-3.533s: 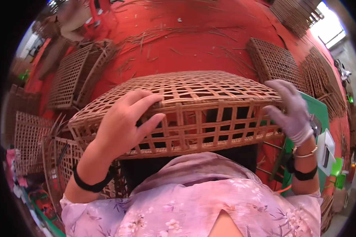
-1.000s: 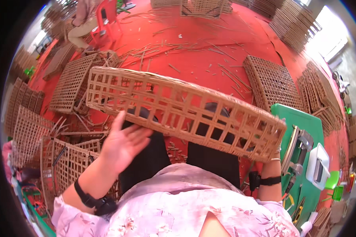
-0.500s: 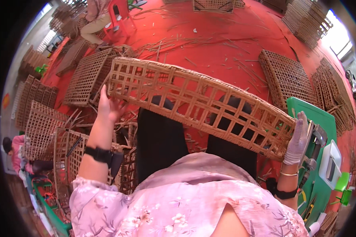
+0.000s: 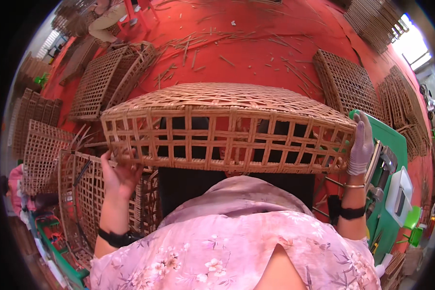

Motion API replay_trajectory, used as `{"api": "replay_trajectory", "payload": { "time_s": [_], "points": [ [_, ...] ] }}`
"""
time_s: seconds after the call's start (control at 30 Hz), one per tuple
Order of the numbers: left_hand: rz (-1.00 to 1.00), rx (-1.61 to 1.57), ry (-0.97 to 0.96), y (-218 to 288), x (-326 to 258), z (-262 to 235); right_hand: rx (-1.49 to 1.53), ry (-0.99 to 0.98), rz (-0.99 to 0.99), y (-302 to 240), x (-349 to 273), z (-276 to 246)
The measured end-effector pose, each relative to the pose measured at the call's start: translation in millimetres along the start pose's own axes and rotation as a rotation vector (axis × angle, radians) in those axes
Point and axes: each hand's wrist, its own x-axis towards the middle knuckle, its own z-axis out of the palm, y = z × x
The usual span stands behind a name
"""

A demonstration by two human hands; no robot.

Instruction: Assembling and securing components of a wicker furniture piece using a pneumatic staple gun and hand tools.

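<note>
A wide, shallow brown wicker basket (image 4: 227,140) spans the space above my lap, its open-lattice side facing me and a densely woven face sloping away beyond the upper rim. My bare left hand (image 4: 121,176) grips its lower left corner from beneath, fingertips curled at the lattice. At the opposite end, my right hand (image 4: 361,145) wears a pale glove and bears on the basket's edge with palm and upstretched fingers; its thumb is hidden. Between them the basket is held up nearly level.
To my right stands a green table (image 4: 389,130) with a metal clamp-like tool (image 4: 384,166) and a white tray (image 4: 400,195). Wicker panels (image 4: 348,82) lie around on the red floor (image 4: 256,58), among loose strips. A seated person (image 4: 106,24) is at far left.
The basket has turned from a slant to nearly level, its left end coming down and its woven face tipping into sight. My left hand has moved lower and nearer to me.
</note>
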Motion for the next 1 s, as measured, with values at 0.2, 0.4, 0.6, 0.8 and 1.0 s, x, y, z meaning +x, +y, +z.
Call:
{"api": "replay_trajectory", "payload": {
  "time_s": [0.2,0.4,0.6,0.8,1.0],
  "points": [
    [0.028,0.039,0.240,5.9,-38.2,-32.3,-0.137,-0.076,-0.056,-1.1,15.0,21.2],
    [0.883,0.863,0.068,10.7,-83.2,32.0,-0.285,-0.198,-0.324,-63.1,-12.5,28.0],
    [1.498,1.601,-0.648,2.7,-48.8,132.5,-0.177,-0.551,-0.614,-136.6,-13.7,82.4],
    [1.126,1.730,-0.887,-3.8,-13.3,166.3,-0.387,-0.730,-0.676,-139.7,-9.0,137.8],
    [1.136,1.575,-0.890,-11.1,-0.9,160.8,-0.388,-0.791,-0.563,-134.8,-8.9,168.6]
  ]
}}
